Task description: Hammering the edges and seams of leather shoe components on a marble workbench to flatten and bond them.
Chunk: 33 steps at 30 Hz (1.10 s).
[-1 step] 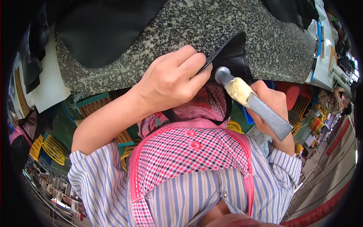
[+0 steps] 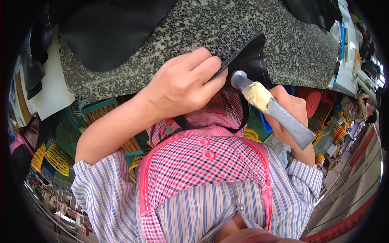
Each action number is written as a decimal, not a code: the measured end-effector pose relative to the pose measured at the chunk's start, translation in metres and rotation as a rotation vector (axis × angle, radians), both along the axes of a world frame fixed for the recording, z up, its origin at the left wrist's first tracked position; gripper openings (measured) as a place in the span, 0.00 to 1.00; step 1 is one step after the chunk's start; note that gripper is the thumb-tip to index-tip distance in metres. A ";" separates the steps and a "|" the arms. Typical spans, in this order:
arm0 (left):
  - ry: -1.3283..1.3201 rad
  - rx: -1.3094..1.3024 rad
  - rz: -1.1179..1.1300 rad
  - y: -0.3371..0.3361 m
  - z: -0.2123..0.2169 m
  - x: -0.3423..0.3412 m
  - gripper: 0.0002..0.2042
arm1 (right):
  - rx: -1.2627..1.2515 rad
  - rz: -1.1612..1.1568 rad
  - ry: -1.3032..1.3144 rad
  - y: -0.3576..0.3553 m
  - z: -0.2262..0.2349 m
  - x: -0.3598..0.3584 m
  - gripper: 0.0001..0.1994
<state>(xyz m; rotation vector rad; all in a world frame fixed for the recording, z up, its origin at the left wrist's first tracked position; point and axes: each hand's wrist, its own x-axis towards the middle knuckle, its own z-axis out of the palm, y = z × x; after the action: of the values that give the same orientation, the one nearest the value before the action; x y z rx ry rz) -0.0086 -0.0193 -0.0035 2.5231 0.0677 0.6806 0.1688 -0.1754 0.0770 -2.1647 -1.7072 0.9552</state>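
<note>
My left hand (image 2: 188,83) is closed in a pinch on the folded-up edge of a black leather-like piece (image 2: 247,50). This piece lies at the near edge of the speckled stone slab (image 2: 194,30), with one flap raised and the other lying flat. In my right hand (image 2: 293,107) is a hammer (image 2: 293,124), its handle hidden behind its head. Yellowish wrapping covers the middle of the steel head. The round face points at the fold of the black piece, close to my left fingertips; whether it touches cannot be made out.
Large black sheets (image 2: 109,36) cover the slab's far left, and more black material (image 2: 314,14) lies at the far right. Below the slab's near edge are a slatted wooden stool (image 2: 103,115), yellow baskets (image 2: 57,159) and a red stool (image 2: 306,99). A pink checked apron covers my front.
</note>
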 end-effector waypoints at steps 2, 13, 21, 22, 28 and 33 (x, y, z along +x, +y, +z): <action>-0.101 0.058 -0.100 0.007 -0.002 -0.002 0.18 | 0.005 -0.010 0.000 -0.005 -0.004 -0.001 0.08; -0.123 0.240 -0.167 0.009 -0.004 -0.008 0.12 | 0.081 -0.027 -0.022 -0.010 -0.008 -0.009 0.11; -0.011 -0.018 0.044 0.012 0.000 0.000 0.11 | 0.295 -0.199 -0.151 0.017 0.007 -0.004 0.07; -0.011 -0.015 0.043 0.010 0.000 0.000 0.11 | 0.481 -0.208 -0.172 0.017 0.002 -0.003 0.08; -0.054 -0.064 0.086 0.005 -0.001 -0.002 0.14 | 0.210 -0.079 -0.184 0.031 0.007 -0.003 0.06; 0.043 -0.194 0.085 0.014 0.005 0.001 0.12 | 0.012 0.024 -0.076 0.020 0.007 -0.008 0.07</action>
<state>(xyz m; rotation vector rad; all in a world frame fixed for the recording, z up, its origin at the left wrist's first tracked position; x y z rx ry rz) -0.0075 -0.0049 0.0010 2.3587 0.2464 0.6213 0.1613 -0.1553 0.0842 -2.2043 -1.7715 0.8770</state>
